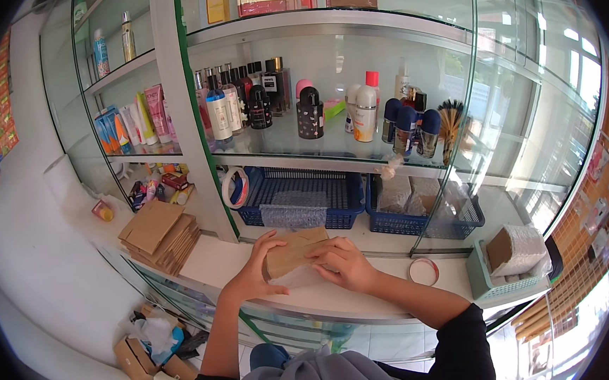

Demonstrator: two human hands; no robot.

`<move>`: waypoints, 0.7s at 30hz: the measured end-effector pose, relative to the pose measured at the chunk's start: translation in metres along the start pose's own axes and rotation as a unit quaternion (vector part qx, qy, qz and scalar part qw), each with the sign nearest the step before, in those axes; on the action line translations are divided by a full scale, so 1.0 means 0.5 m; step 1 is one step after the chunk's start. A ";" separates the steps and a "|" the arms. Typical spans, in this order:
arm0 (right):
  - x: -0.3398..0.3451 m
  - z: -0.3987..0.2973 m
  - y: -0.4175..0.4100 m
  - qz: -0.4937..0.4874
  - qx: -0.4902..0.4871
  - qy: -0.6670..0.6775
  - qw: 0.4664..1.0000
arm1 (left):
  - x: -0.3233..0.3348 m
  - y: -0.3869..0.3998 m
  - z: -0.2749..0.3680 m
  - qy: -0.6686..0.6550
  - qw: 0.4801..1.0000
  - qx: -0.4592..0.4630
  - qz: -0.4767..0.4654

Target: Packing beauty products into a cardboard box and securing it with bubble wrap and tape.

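Note:
A small brown cardboard box (293,251), with bubble wrap (301,276) at its near side, lies on the white counter in front of me. My left hand (254,273) grips the box at its left end, fingers on top and thumb at the near edge. On the right end of the box rest the bent fingers of my right hand (344,264), by the edge of the wrap; whether they pinch it is unclear. A roll of tape (423,272) lies flat on the counter to the right of my right hand.
Flattened cardboard boxes (162,237) are stacked at the left. Behind the box stand a blue plastic basket (346,219) with bubble wrap and another blue basket (397,226) with wrapped packages. A green basket (480,278) stands at the right. Bottles fill glass shelves (280,152) above.

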State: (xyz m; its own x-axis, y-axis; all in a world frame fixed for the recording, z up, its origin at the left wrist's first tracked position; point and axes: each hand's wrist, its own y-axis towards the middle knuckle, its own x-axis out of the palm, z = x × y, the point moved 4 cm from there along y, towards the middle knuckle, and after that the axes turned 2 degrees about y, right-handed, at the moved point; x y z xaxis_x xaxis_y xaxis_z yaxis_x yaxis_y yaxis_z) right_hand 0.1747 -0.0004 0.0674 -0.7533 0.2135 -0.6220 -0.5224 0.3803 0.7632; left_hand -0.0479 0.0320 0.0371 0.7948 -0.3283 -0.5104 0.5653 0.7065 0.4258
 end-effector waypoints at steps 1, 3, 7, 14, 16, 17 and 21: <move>0.002 0.000 -0.002 0.005 -0.005 0.008 1.000 | 0.000 -0.001 0.012 0.032 0.999 -0.010 0.007; 0.002 0.001 -0.005 0.008 -0.005 0.013 1.000 | 0.006 -0.001 0.017 0.063 0.998 -0.021 0.014; 0.005 0.002 -0.009 0.011 0.005 0.020 1.000 | 0.017 -0.002 0.000 0.044 0.997 -0.006 0.071; 0.004 0.013 -0.008 0.017 0.014 0.044 0.999 | 0.016 -0.005 -0.015 0.026 0.995 -0.011 0.092; 0.002 0.013 -0.005 0.009 0.016 0.042 0.999 | 0.016 -0.006 -0.006 0.001 0.996 -0.016 0.093; 0.001 0.011 -0.001 0.009 0.017 0.042 0.999 | 0.016 -0.006 -0.005 -0.025 0.995 -0.021 0.094; -0.004 -0.001 0.016 -0.004 0.037 0.028 0.999 | 0.012 -0.013 -0.013 -0.090 0.991 -0.035 0.089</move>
State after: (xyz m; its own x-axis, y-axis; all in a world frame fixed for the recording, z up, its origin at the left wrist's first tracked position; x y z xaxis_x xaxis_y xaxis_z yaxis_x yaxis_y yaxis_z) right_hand 0.1718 0.0015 0.0748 -0.7718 0.1610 -0.6151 -0.4983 0.4478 0.7424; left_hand -0.0483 0.0294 0.0266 0.9103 -0.2974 -0.2879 0.4016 0.8032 0.4401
